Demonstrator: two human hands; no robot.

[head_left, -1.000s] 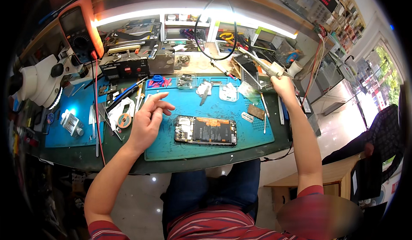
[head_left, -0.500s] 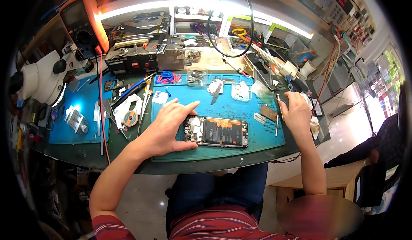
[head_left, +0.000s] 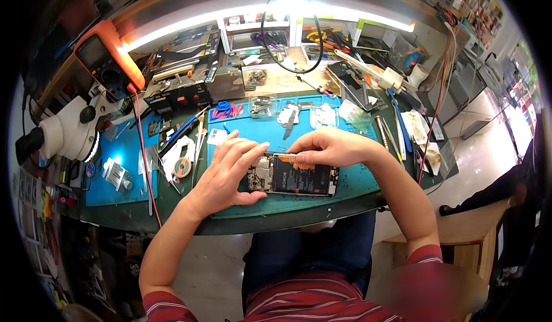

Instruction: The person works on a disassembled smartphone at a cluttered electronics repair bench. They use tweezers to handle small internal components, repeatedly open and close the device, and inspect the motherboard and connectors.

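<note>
An opened smartphone point(head_left: 307, 185) lies flat on the blue-green work mat point(head_left: 359, 184), its dark battery, orange flex strip and bare circuit board showing. Around its board end is my left hand point(head_left: 223, 172), thumb at the near edge and fingers at the far edge, gripping the phone between them. Reaching across from the right, my right hand point(head_left: 325, 147) has its thumb and fingers pinched together over the phone's far edge, by the orange flex strip. Whatever is between those fingertips is too small to make out.
Slim hand tools point(head_left: 382, 132) lie right of the mat. Behind the phone stand small clear parts boxes point(head_left: 263, 105). On the left are a microscope point(head_left: 63, 138), an orange multimeter point(head_left: 103, 57), a solder reel point(head_left: 182, 167) and a red cable point(head_left: 145, 161). A black cable loop point(head_left: 290, 69) hangs above.
My right hand has moved left from the tools at the mat's right side to the phone, and its fingers have pinched together. My left hand stays at the phone's board end.
</note>
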